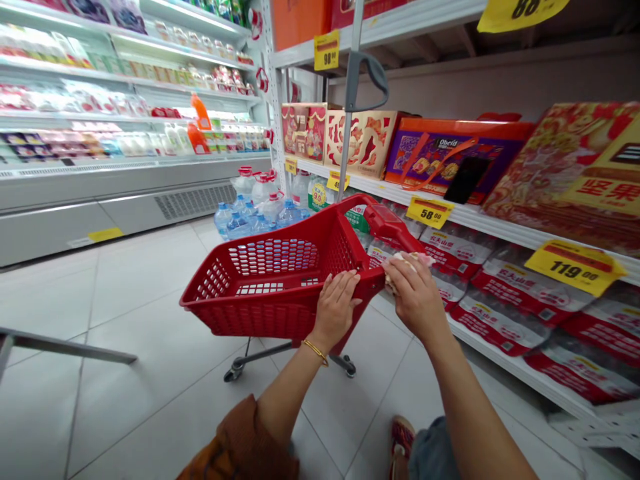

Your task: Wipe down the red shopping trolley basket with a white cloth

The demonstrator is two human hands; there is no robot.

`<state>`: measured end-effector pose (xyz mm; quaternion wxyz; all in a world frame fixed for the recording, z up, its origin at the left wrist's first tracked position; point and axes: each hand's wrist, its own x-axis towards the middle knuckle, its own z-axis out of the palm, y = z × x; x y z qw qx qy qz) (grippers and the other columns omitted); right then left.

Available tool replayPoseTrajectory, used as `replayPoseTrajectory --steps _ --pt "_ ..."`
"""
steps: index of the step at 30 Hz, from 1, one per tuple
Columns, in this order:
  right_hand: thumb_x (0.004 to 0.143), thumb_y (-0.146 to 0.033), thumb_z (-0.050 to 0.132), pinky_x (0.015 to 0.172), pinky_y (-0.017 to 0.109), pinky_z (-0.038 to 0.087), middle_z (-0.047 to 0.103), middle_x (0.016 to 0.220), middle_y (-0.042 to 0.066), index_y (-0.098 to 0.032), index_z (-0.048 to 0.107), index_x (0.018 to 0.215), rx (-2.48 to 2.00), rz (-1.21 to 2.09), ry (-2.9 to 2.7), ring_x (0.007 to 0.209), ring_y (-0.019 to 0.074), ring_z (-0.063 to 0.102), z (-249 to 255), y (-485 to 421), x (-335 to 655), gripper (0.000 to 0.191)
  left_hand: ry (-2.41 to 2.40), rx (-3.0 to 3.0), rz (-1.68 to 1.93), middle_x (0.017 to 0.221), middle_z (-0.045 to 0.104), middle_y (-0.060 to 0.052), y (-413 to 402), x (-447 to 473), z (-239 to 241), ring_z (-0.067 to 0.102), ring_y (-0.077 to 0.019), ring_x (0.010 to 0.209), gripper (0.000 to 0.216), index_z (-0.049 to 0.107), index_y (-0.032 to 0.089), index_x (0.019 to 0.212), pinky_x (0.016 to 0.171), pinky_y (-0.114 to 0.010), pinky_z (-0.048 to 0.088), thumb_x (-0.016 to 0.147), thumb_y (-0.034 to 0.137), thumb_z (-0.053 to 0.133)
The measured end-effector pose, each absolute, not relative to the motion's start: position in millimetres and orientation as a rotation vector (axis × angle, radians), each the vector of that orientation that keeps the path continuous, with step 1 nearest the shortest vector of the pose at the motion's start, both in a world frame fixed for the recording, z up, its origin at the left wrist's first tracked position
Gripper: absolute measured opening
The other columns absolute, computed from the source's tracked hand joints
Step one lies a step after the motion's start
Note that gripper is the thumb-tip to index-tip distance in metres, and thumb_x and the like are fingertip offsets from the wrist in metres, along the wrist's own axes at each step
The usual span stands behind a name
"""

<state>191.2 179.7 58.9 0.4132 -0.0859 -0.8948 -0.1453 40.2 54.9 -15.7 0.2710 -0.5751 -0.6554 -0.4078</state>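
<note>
Head view: gripping a red cart (265,320) by its near rim (270,295) with left hand (337,303), clutching pale cloth (425,259) at handle (393,224) with right hand (413,283).

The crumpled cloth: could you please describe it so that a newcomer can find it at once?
Find the red shopping cart in the middle, then follow its near side rightward to the handle. The person's right hand there holds the crumpled cloth, largely covering it. Its pale, pinkish folds stand out against the cart's plain red.
</note>
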Motion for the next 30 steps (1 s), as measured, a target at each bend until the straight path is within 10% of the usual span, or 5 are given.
replayPoseTrajectory --steps 7,12,30 --pt "0.083 -0.014 0.054 0.115 0.065 0.028 0.065 0.124 0.012 -0.018 0.059 0.117 -0.197 -0.145 -2.372 0.132 0.0339 0.048 79.5 192.8 198.0 0.034 -1.752 -1.556 -1.107 0.136 0.061 -0.011 54.9 39.3 -16.6 0.051 -0.0206 0.132 0.043 0.046 0.016 0.138 0.118 -0.042 0.030 0.096 0.026 0.049" --pt "0.085 -0.018 0.055 0.110 0.057 0.036 0.068 0.107 0.010 -0.019 0.062 0.110 -0.212 -0.105 -2.404 0.104 0.0269 0.060 85.5 187.7 195.2 0.026 -1.745 -1.553 -1.101 0.134 0.062 -0.012 52.6 40.0 -15.6 0.052 -0.0215 0.131 0.045 0.048 0.015 0.136 0.118 -0.040 0.029 0.095 0.034 0.052" --pt "0.083 -0.016 0.055 0.097 0.046 0.038 0.065 0.105 0.010 -0.020 0.063 0.109 -0.313 -0.183 -2.321 0.101 0.0275 0.053 75.6 145.8 189.1 0.027 -1.688 -1.504 -1.075 0.127 0.065 -0.015 37.4 27.0 -25.7 0.051 -0.0254 0.131 0.056 0.051 0.015 0.132 0.118 -0.045 0.028 0.087 0.047 0.062"
